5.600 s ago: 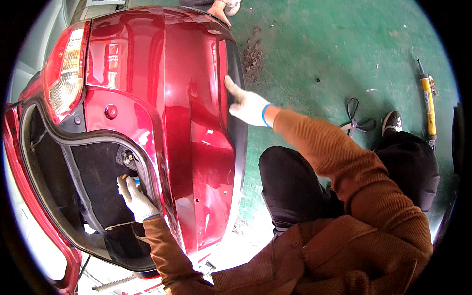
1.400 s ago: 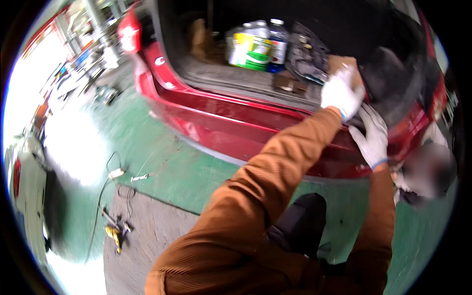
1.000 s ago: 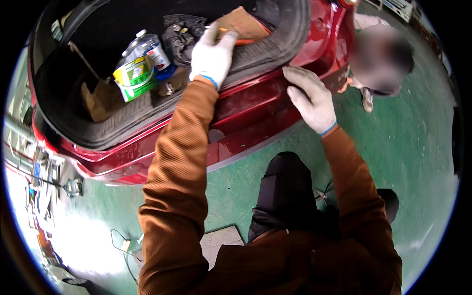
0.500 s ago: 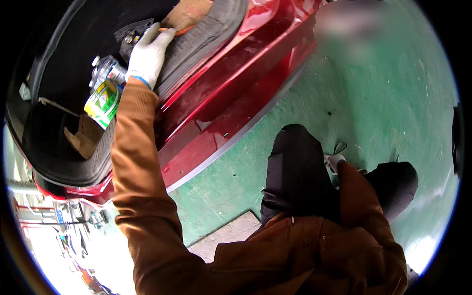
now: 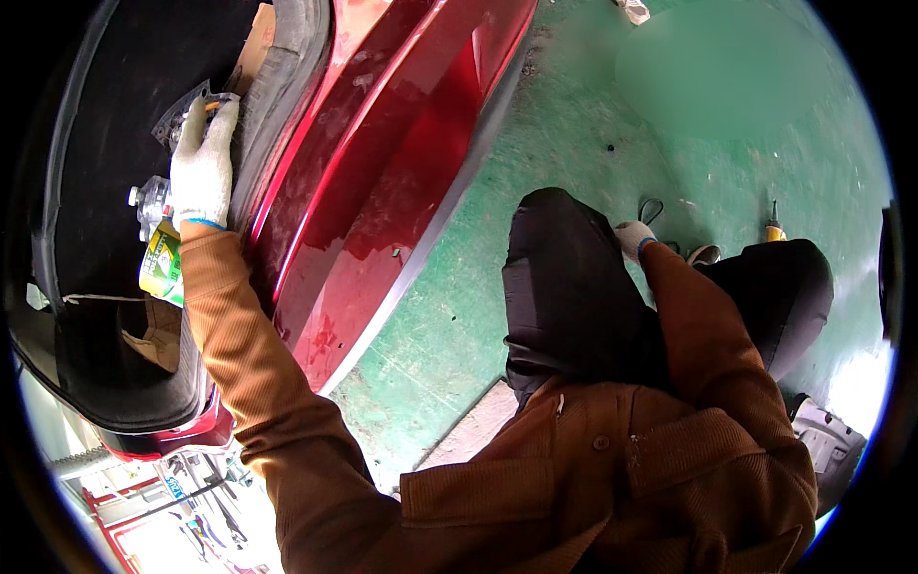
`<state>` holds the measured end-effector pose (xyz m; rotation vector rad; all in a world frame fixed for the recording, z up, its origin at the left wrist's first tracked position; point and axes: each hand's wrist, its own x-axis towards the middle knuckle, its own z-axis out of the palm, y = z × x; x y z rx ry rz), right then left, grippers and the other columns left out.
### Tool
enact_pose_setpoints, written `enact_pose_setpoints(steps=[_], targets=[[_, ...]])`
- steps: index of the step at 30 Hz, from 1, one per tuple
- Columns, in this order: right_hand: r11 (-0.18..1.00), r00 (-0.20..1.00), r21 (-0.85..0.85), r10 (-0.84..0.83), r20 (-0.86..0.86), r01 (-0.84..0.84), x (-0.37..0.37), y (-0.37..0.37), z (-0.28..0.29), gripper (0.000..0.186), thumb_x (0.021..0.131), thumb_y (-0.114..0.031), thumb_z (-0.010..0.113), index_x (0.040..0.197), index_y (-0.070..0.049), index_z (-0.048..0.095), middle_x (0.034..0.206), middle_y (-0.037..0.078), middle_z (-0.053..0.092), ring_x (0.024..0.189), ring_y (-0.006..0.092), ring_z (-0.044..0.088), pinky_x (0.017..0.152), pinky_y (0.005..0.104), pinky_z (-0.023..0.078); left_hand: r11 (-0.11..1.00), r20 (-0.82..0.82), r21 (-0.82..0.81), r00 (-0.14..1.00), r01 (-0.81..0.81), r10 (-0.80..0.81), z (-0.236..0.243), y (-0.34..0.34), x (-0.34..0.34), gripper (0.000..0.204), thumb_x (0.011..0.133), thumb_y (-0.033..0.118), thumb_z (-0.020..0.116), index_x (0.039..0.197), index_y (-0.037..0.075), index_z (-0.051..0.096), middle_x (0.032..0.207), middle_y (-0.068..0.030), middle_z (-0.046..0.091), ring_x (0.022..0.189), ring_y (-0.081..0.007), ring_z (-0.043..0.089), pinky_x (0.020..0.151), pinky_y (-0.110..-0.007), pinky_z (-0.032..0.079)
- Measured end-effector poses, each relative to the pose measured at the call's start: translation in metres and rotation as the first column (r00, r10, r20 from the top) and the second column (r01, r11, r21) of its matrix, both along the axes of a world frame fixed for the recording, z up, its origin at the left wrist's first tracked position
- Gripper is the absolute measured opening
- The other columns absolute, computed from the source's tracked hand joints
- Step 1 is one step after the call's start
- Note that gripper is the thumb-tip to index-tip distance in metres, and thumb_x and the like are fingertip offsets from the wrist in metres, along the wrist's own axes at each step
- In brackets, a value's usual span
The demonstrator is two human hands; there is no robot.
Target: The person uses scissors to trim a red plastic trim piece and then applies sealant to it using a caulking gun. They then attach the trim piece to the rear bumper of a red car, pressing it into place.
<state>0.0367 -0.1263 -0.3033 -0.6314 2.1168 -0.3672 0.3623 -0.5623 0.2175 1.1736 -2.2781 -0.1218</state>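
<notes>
I crouch behind a red car with its boot open. My left hand (image 5: 201, 163), in a white glove, reaches over the boot's rubber sill (image 5: 277, 105) into the black-lined boot (image 5: 91, 153). Its fingers are closed on a small orange-tipped tool (image 5: 212, 105) beside a grey metal plate (image 5: 182, 107). A green and yellow labelled container (image 5: 161, 266) sits just under my wrist. My right hand (image 5: 633, 237), also gloved, hangs low beside my right knee near a black loop of cord (image 5: 653, 209) on the floor. The knee hides its fingers.
The red rear bumper (image 5: 382, 182) runs diagonally between me and the boot. Brown cardboard (image 5: 153, 335) lies in the boot. A yellow-handled tool (image 5: 773, 231) lies on the green floor (image 5: 574, 124) past my knees. A grey panel (image 5: 830, 442) sits at lower right.
My view has swung so the car sits further left. My left hand has stayed inside the boot and shifted toward the grey plate. My right hand left the bumper and dropped beside my knee.
</notes>
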Motion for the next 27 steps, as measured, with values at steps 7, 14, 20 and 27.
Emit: enact_pose_setpoints(steps=[7, 14, 20, 27], targets=[[0.836, 0.816, -0.014, 0.53, -0.231, -0.548, -0.001, -0.004, -0.01, 0.031, 0.106, -0.023, 0.05, 0.129, -0.013, 0.068, 0.128, 0.013, 0.073, 0.12, 0.033, 0.068, 0.096, 0.0437, 0.056, 0.999, -0.091, 0.025, 0.995, 0.036, -0.034, -0.003, 0.0, 0.009, 0.068, 0.099, 0.041, 0.07, 0.151, 0.0, 0.057, 0.148, -0.0228, 0.063, 0.139, -0.0305, 0.06, 0.117, -0.034, 0.041], [0.817, 0.786, -0.019, 0.548, -0.287, -0.576, -0.002, 0.002, 0.005, 0.033, 0.103, -0.026, 0.053, 0.125, -0.008, 0.071, 0.13, 0.016, 0.072, 0.121, 0.0348, 0.068, 0.102, 0.0432, 0.055, 0.993, -0.159, 0.079, 0.985, 0.083, -0.07, -0.006, 0.0, 0.0, 0.068, 0.099, 0.039, 0.071, 0.15, -0.003, 0.057, 0.144, -0.0219, 0.066, 0.135, -0.0265, 0.062, 0.115, -0.032, 0.041], [0.988, 0.986, 0.006, 0.155, 0.065, -0.155, -0.014, 0.015, -0.022, 0.046, 0.107, -0.041, 0.051, 0.132, -0.008, 0.072, 0.141, 0.018, 0.068, 0.128, 0.0382, 0.065, 0.106, 0.0417, 0.052, 0.995, -0.124, 0.03, 0.989, 0.09, -0.086, -0.003, 0.003, -0.01, 0.069, 0.098, 0.041, 0.071, 0.151, -0.002, 0.057, 0.144, -0.023, 0.066, 0.136, -0.0281, 0.062, 0.116, -0.032, 0.041], [0.952, 0.956, -0.085, 0.294, -0.016, -0.294, 0.003, 0.001, 0.011, 0.045, 0.105, -0.038, 0.055, 0.129, -0.004, 0.072, 0.14, 0.018, 0.068, 0.125, 0.0386, 0.066, 0.104, 0.0441, 0.053, 0.997, -0.1, 0.026, 0.993, 0.071, -0.068, -0.003, -0.001, 0.002, 0.068, 0.098, 0.041, 0.071, 0.15, -0.001, 0.057, 0.145, -0.0223, 0.066, 0.137, -0.0279, 0.061, 0.116, -0.033, 0.041]])
